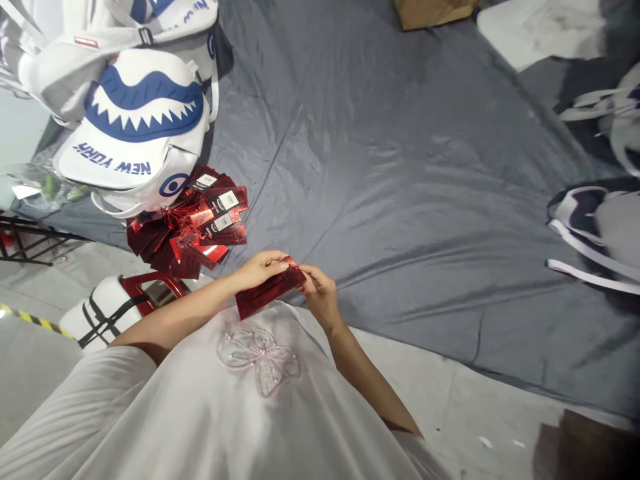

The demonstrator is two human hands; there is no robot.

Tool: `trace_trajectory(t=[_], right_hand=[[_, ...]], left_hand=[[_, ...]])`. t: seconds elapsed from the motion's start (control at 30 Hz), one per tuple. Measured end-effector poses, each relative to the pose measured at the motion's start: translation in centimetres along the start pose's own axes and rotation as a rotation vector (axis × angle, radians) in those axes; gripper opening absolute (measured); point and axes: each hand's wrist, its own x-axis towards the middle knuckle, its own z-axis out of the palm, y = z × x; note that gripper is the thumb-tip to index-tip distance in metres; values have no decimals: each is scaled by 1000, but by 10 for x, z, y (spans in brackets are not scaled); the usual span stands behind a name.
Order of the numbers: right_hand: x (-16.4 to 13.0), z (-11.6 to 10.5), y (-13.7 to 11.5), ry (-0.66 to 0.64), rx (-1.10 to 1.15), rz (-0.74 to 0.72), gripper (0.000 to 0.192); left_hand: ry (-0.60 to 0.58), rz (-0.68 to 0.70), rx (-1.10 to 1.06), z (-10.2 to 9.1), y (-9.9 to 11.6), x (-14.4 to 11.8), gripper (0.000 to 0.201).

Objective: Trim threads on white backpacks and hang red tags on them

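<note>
Close to my body, my left hand (265, 268) pinches a shiny dark-red tag (270, 291) along its upper edge, thumb on top. At the tag's right corner, my right hand (320, 293) has its fingertips closed on its end; whether a string is between them is too small to make out. Left of my hands lies a fanned pile of similar red tags (160, 240) on the table edge, a few bearing white-and-black labels (223, 202). Touching the pile is a white backpack (135, 87) with a blue shark-mouth design and "NEW YORK" lettering.
A grey cloth (400, 167) covers the table. More white backpacks (175, 33) are stacked at the upper left, beside a clear plastic bag (47, 183). White straps and bags (595, 233) lie at the right; a cardboard box (435, 10) is at the back. A red stool (145, 287) stands below.
</note>
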Motion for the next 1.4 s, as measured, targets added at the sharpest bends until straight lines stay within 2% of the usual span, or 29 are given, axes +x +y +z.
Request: trace_trajectory(t=[0.1, 0.17, 0.23, 0.33, 0.4, 0.5, 0.57, 0.63, 0.7, 0.8, 0.9, 0.97, 1.0, 1.1, 1.13, 1.2, 1.27, 1.33, 1.4], right_hand=[[1, 1, 0, -14, 22, 4, 19], [1, 2, 1, 9, 73, 56, 17], [1, 3, 4, 37, 101, 109, 18], [2, 4, 11, 23, 93, 128, 20], [3, 5, 17, -2, 94, 124, 22], [5, 2, 21, -36, 43, 105, 24], [8, -2, 20, 18, -88, 4, 24], [12, -6, 18, 116, -241, -189, 27], [16, -6, 16, 142, -350, -372, 34], [23, 2, 14, 2, -427, -520, 24], [29, 12, 11, -92, -452, -540, 30], [33, 13, 8, -113, -449, -495, 31], [34, 12, 6, -117, -445, -460, 31], [37, 3, 4, -104, -445, -310, 34], [38, 0, 5, -91, -449, -261, 36], [39, -3, 7, -81, -460, -180, 39], [39, -2, 9, -98, -464, -118, 43], [38, 1, 11, -129, -468, -71, 46], [38, 3, 12, -153, -478, -46, 48]], left_hand=[[101, 44, 218, 2, 1, -3, 39], [236, 162, 411, 5, 3, -5, 46], [309, 307, 534, 10, 4, -6, 38], [241, 391, 531, 16, 1, -5, 18], [220, 361, 506, 18, -2, -3, 17], [263, 324, 504, 17, -6, -4, 13], [277, 351, 553, 14, -6, -7, 15], [283, 417, 667, 12, -4, -12, 20], [306, 508, 775, 13, 2, -17, 26], [377, 618, 779, 18, 12, -23, 29], [425, 649, 678, 12, 17, -27, 28], [557, 594, 598, -11, 10, -33, 34], [703, 536, 575, -29, 3, -38, 43], [1337, 203, 574, -103, -27, -54, 62], [1480, 66, 568, -128, -38, -58, 64], [1563, -38, 542, -171, -58, -61, 64], [1550, -51, 527, -196, -72, -55, 64], [1553, -49, 548, -207, -79, -42, 61], [1556, -42, 601, -209, -80, -27, 47]])
